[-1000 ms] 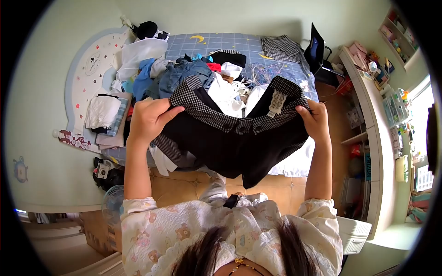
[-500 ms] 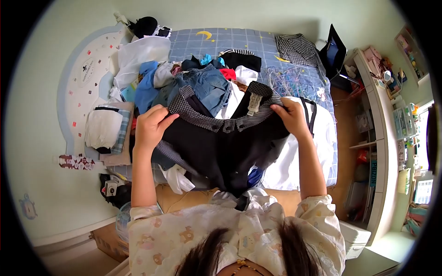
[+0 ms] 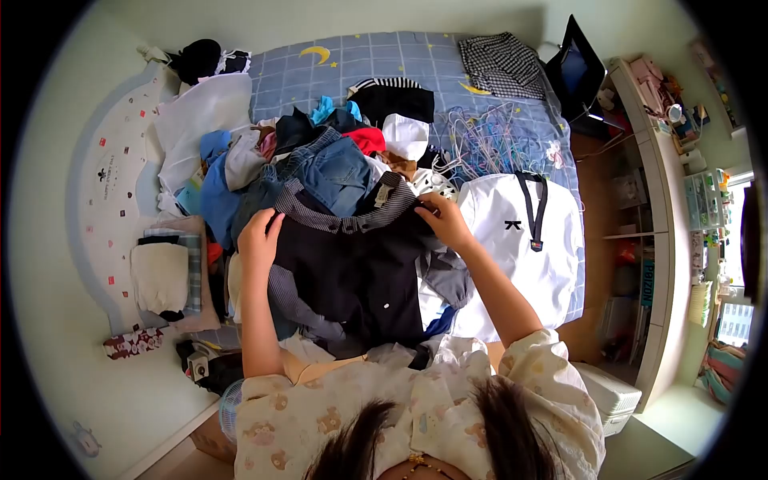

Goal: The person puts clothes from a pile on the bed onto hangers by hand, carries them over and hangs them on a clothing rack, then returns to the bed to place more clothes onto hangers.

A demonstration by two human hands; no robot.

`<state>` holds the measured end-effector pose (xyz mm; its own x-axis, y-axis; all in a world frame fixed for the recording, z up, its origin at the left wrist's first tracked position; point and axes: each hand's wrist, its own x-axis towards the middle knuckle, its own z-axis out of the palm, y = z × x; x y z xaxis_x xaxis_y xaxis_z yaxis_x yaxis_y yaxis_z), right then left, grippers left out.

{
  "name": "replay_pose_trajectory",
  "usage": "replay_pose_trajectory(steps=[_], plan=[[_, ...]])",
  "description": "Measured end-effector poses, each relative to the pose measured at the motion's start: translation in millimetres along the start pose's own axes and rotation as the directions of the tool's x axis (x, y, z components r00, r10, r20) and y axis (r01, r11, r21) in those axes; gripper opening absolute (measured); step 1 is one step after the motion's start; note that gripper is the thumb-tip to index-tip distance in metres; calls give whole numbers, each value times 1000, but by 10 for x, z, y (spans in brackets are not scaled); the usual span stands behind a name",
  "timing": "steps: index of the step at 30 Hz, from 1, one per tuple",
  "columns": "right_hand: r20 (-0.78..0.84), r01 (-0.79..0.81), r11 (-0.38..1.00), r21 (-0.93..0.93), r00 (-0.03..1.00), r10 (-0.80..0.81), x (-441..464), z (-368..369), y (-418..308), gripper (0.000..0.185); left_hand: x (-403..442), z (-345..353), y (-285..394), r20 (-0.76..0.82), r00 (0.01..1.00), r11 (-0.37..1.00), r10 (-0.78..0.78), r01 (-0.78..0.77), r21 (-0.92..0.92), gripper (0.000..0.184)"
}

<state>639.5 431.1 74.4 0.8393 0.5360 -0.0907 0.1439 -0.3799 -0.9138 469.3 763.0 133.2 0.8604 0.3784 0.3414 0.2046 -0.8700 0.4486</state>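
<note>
Pretty bright overall, soft daylight, mostly from the pale rectangular glass window (image 3: 734, 320) at 3 o'clock, which looks kinda washed out. Faint soft shadow on the smooth pale-green wall (image 3: 376, 16) around 1 o'clock. The black cloth garment with a checked band (image 3: 352, 276) near centre swallows most of its fold detail. Heavy fisheye: the curved white headboard with pale blue edging (image 3: 118, 192) bows at 9 o'clock, corners go solid black. Middle's decently sharp.

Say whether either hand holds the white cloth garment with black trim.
No: the left hand and right hand hold the black cloth garment, while the white garment lies on blue checked bedding.
</note>
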Motion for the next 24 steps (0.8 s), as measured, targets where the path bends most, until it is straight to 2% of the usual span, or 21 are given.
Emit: replay_pose_trajectory(steps=[3, 4, 5, 7, 8, 9, 10, 11, 13, 15, 16, 17, 19, 20, 23, 24], plan=[[-71, -4, 997, 78, 997, 10, 379, 67, 611, 19, 293, 433, -53, 3, 998, 950, -69, 65, 304, 35], [-98, -63, 996, 59, 993, 69, 506, 59, 798, 17, 309, 651, -153, 19, 993, 934, -117, 104, 343, 48], [-155, -109, 994, 31, 981, 113, 635, 65, 1078, 15, 324, 873, -233, 25, 993, 939, -113, 99, 330, 57], [-207, -183, 982, -40, 963, 172, 870, -10, 1671, 15, 374, 1232, -232, 93, 984, 890, -154, 98, 445, 63], [-260, -209, 969, -134, 951, 169, 969, -50, 1966, 16, 370, 1424, -310, 148, 967, 898, -209, 130, 420, 67], [-310, -237, 945, -227, 937, 160, 1057, -110, 2212, 17, 351, 1609, -387, 167, 958, 870, -235, 131, 476, 68], [-320, -265, 886, -381, 937, 143, 1142, -204, 2381, 20, 345, 1742, -428, 144, 965, 844, -221, 115, 523, 69], [-344, -352, 875, -331, 909, 235, 1250, -277, 2632, 25, 338, 1856, -462, 119, 972, 817, -203, 101, 568, 69], [-393, -358, 798, -485, 904, 167, 1384, -437, 2976, 31, 346, 2006, -508, 91, 977, 772, -193, 94, 628, 68], [-395, -444, 628, -639, 890, 228, 1497, -562, 3133, 34, 360, 2097, -560, 109, 972, 754, -209, 89, 650, 67], [-363, -453, 565, -689, 891, 273, 1550, -619, 3119, 34, 391, 2123, -550, 127, 965, 739, -229, 88, 668, 67], [-345, -510, 482, -713, 853, 392, 1590, -646, 3077, 33, 392, 2172, -587, 129, 965, 737, -229, 85, 670, 67], [-272, -472, 363, -803, 834, 480, 1626, -665, 3264, 30, 395, 2229, -666, 131, 966, 732, -224, 78, 677, 66], [-279, -440, 330, -835, 856, 435, 1623, -647, 3418, 22, 402, 2244, -686, 136, 964, 733, -229, 79, 676, 66], [-318, -332, 354, -874, 943, 99, 1597, -640, 3161, 16, 423, 2249, -695, 141, 962, 739, -235, 83, 669, 66], [-335, -262, 423, -867, 936, -108, 1624, -640, 3115, 13, 426, 2240, -693, 137, 964, 744, -229, 82, 664, 66]])
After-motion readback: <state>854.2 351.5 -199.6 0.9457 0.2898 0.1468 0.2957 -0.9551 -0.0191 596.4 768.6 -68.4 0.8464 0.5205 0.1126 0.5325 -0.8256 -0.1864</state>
